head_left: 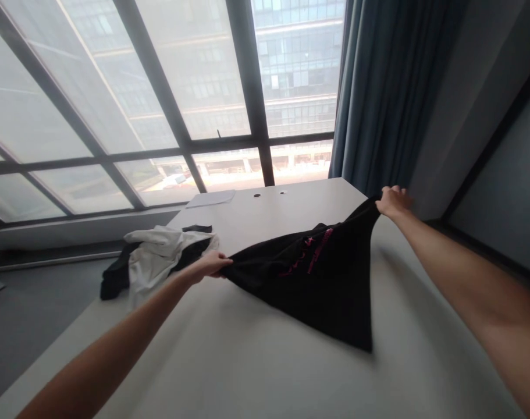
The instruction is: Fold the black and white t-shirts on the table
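Left hand (210,265) — pinching edge of black garment (326,285); right hand (394,201) gripping another part — stretched between both. Crumpled clothes (153,253) beside left hand, on white table (230,355).

Blue-grey curtain (378,99) beside dark-framed windows (203,70), building (299,75) outside, flat white sheet (210,198) on the bench's (291,203) far left corner, grey floor (38,314)

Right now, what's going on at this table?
A person holds a black cloth with pink lettering spread between two bare hands over a smooth white table. The left hand pinches one end; the right hand grips another. A rumpled heap of white and dark cloth lies by the table's left edge.
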Demonstrator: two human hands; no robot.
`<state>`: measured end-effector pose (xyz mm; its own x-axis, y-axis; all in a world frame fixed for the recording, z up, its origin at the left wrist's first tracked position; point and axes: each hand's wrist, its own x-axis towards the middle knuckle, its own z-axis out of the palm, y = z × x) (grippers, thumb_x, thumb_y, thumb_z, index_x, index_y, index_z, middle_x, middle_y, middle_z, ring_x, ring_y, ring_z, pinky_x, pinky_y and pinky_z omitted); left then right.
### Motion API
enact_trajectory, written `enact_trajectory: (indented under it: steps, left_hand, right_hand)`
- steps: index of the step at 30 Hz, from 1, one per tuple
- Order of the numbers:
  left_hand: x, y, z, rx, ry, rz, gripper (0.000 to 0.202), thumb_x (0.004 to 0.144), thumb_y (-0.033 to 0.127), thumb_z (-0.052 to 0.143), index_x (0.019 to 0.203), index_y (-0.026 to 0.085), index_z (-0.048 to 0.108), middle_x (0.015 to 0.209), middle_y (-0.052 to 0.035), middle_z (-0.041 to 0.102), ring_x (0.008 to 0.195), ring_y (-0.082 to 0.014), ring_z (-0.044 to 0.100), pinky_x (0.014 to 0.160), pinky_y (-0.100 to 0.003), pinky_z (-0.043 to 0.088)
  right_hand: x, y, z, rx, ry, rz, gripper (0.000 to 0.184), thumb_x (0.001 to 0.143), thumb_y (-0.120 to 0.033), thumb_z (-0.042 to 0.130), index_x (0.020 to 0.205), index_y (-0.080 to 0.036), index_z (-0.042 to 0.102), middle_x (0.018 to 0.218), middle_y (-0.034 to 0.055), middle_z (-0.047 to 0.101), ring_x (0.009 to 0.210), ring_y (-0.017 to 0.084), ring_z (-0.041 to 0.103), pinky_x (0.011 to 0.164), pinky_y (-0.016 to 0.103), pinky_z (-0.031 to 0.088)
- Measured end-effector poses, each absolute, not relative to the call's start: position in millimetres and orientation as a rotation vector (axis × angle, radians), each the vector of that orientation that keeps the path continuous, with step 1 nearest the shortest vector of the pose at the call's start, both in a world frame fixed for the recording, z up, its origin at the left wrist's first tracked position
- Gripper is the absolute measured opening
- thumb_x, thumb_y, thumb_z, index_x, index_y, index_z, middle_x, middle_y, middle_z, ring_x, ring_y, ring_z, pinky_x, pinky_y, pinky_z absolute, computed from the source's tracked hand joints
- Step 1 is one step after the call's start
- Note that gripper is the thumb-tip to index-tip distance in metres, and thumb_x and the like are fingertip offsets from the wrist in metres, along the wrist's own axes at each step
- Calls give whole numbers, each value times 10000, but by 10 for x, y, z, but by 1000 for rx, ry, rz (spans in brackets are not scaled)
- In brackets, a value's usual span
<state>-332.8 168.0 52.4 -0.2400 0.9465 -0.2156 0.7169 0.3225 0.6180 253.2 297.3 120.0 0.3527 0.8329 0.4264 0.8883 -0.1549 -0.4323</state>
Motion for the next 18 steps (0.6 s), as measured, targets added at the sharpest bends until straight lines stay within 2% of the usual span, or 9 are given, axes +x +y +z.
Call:
enact_trajectory:
  steps: [2,5,7,9,13,16,18]
  left_hand:
    - [-3366,1290,524,1407,1730,20,462,654,594,774,758,149,703,664,-88,722,611,-212,703,485,-209,459]
    - [-3357,1090,632,1455,1612,-266,512,688,652,733,798,152,717,760,-111,754,666,-216,716,511,-217,466]
    - [-3237,1261,729,1651,1752,-131,466,743,610,700,777,145,703,760,-104,752,651,-215,703,513,-237,470]
    - [-3008,1599,785,1897,1867,181,336,820,469,662,816,135,707,778,-96,749,682,-210,701,578,-253,502]
    - [-2308,2388,688,2034,1852,387,200,862,298,632,961,149,721,982,-94,750,893,-211,699,779,-263,520]
    - [-1715,2854,505,2067,1751,443,225,864,304,655,999,138,723,1047,-117,739,960,-235,687,847,-293,519]
    - [-1356,3070,388,2064,1658,465,316,857,350,681,1083,130,707,1068,-129,735,950,-241,692,847,-308,531]
  right_hand:
    - [2123,2973,1236,-2068,-1649,-89,387,900,-262,610,1198,-16,631,1335,302,495,1183,322,428,903,452,330]
    - [1545,2641,1057,-1884,-1995,-114,369,942,-242,542,1261,-68,610,1342,245,501,1176,316,417,902,432,346]
    - [1259,2268,840,-1816,-2094,-92,331,942,-256,543,1230,-125,639,1279,185,556,1148,293,447,880,385,367]
    - [1071,1827,616,-1751,-2222,-54,322,937,-273,547,1215,-141,641,1232,168,573,1105,288,481,845,365,392]
    - [939,931,320,-1550,-2455,45,272,934,-330,548,1134,-183,657,1164,133,578,1065,285,509,846,373,418]
    - [1001,429,234,-1471,-2585,120,285,888,-369,608,1115,-204,655,1172,118,581,1069,293,523,853,388,423]
    - [1092,224,195,-1483,-2663,106,283,851,-323,638,1109,-209,652,1168,116,594,1064,305,538,846,400,423]
